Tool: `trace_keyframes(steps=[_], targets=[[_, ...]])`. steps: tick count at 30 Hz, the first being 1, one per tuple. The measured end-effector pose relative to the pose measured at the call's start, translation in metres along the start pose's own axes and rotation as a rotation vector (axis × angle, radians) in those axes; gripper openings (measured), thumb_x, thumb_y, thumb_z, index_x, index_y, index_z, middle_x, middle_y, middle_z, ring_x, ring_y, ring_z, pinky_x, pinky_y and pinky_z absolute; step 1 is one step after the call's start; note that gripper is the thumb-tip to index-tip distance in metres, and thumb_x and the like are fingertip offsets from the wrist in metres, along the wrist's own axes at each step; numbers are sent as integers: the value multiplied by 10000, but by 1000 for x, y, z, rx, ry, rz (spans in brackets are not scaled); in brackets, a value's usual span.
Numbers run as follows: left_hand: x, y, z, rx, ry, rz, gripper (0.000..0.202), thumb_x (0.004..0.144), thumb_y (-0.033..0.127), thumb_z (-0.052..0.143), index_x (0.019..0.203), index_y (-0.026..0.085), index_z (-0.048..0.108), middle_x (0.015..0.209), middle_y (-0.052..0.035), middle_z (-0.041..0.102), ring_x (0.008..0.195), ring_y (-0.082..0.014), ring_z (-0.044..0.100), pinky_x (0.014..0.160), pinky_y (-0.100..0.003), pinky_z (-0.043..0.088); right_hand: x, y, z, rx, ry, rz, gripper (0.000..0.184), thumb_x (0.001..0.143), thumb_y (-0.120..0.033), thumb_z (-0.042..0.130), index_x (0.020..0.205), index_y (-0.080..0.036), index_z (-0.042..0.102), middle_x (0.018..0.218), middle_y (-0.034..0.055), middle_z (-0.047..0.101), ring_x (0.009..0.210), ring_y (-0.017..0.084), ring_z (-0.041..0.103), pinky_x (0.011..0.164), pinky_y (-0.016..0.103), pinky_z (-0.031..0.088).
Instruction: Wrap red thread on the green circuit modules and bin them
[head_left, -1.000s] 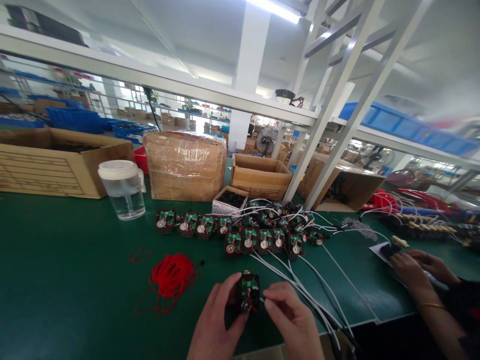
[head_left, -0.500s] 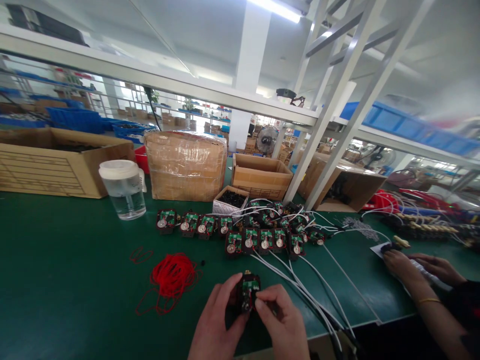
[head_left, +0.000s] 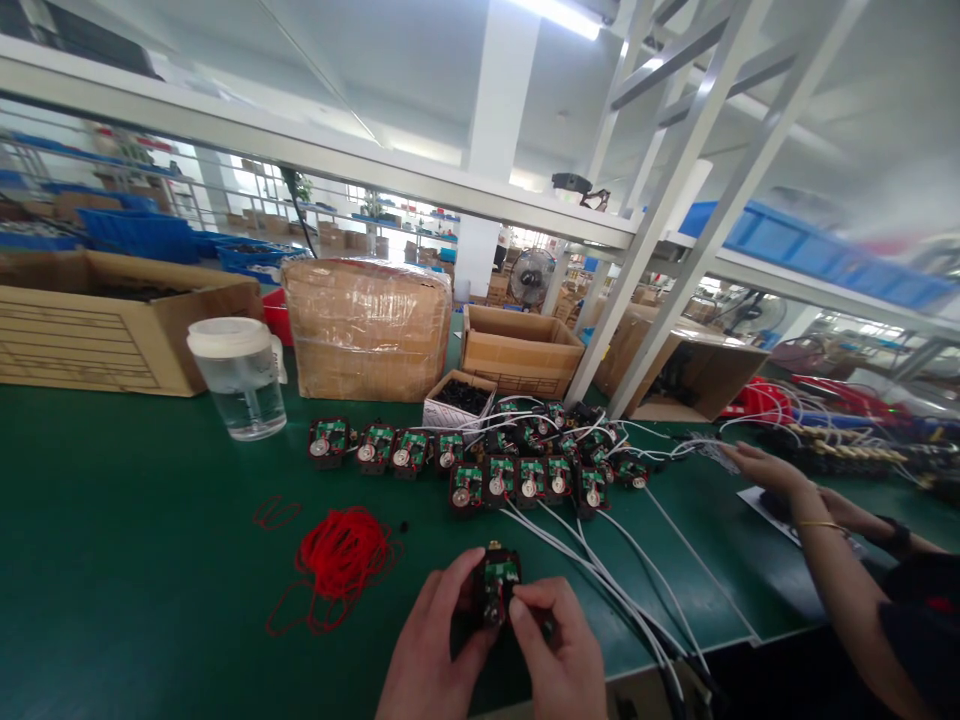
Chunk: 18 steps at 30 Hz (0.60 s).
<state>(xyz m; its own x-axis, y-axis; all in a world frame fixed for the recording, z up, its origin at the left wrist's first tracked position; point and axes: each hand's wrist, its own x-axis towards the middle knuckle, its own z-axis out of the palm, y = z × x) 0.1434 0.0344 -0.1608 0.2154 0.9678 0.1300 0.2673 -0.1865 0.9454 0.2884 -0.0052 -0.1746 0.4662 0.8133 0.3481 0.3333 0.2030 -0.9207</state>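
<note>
Low in the middle of the view, my left hand (head_left: 433, 640) grips a small black housing with a green circuit board (head_left: 495, 585) in it, thumb and index finger around its left side. My right hand (head_left: 559, 645) is closed in a pinch at the housing's right edge; what lies between its fingertips is too small to make out. Several similar black units with green boards and round silvery discs (head_left: 531, 482) stand in rows beyond my hands. A loose bundle of red wire (head_left: 345, 555) lies on the green table to the left, with a small black piece (head_left: 404, 527) beside it.
White cables (head_left: 600, 560) run from the units toward the table's front edge. A clear cup of water (head_left: 244, 385), a taped carton (head_left: 367, 330) and a small box of black parts (head_left: 459, 397) stand behind. At right, a co-worker's hands (head_left: 772, 475) work near metal shelf posts (head_left: 667, 240).
My hands keep nearly the same hold on the housing. The co-worker's one hand has reached forward from the white sheet toward the pile of small grey pieces and cables.
</note>
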Motion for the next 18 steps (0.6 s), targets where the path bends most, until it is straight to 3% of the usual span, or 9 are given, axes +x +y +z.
trace_keyframes(steps=[3, 18], targets=[[0, 0, 0, 2, 9, 2, 558, 758, 142, 586, 1293, 303, 601, 1158, -31, 722, 987, -220, 698, 929, -380, 557, -1, 0, 0, -20, -22, -12, 216, 879, -425, 679, 825, -224, 736, 775, 27, 653, 705, 186, 594, 634, 257, 486], [1, -2, -1, -14, -16, 7, 552, 769, 137, 593, 1296, 302, 598, 1187, -37, 724, 1013, -221, 703, 951, -387, 558, -11, -6, 18, 21, 170, 64, 324, 872, -530, 668, 830, -211, 701, 760, 32, 658, 715, 203, 597, 639, 283, 482]])
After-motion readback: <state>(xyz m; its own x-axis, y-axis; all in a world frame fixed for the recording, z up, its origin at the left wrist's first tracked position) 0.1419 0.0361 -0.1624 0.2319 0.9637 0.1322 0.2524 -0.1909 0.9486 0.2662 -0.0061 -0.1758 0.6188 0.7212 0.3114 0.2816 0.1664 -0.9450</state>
